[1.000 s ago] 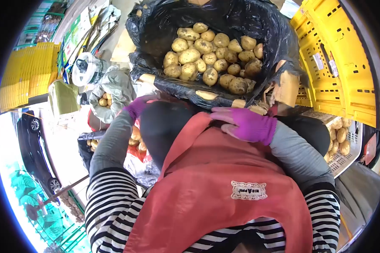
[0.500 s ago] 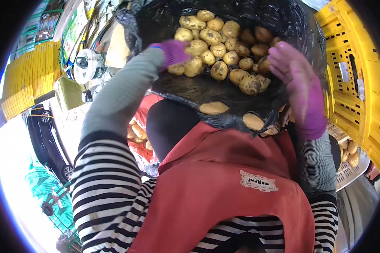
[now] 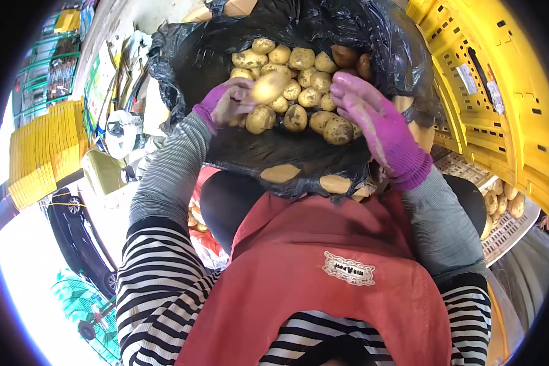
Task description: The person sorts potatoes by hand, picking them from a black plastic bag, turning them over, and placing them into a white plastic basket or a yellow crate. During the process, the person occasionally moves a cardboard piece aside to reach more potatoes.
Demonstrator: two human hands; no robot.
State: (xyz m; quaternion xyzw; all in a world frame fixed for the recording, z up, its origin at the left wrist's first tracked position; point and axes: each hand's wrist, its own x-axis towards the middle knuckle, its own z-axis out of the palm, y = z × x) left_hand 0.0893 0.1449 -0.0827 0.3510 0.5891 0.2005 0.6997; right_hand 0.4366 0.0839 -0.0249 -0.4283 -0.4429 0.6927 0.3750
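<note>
Soil-marked potatoes (image 3: pixel 296 118) lie heaped in a box lined with black plastic (image 3: pixel 238 143), in front of my lap. My left hand (image 3: pixel 230 102), in a purple glove, holds a potato (image 3: pixel 269 87) by its near end above the left of the heap; this potato is smeared by motion. On the heap's right side, my right hand (image 3: pixel 372 119), also gloved in purple, is open with its fingers stretched towards the potatoes. Its palm faces left and nothing shows in it. Whether its fingertips touch a potato is hard to see.
A large yellow crate (image 3: pixel 500 79) stands tilted on the right, above a pale basket (image 3: pixel 509 235) with more potatoes (image 3: pixel 497 204). Stacked yellow crates (image 3: pixel 46 143) and a weighing scale (image 3: pixel 123 131) are at left. A red bag (image 3: pixel 206 235) sits beside my leg.
My left hand has lifted a potato from the heap. My right hand has moved inward, to the left. The view has shifted, so the box appears slightly lower and further left.
</note>
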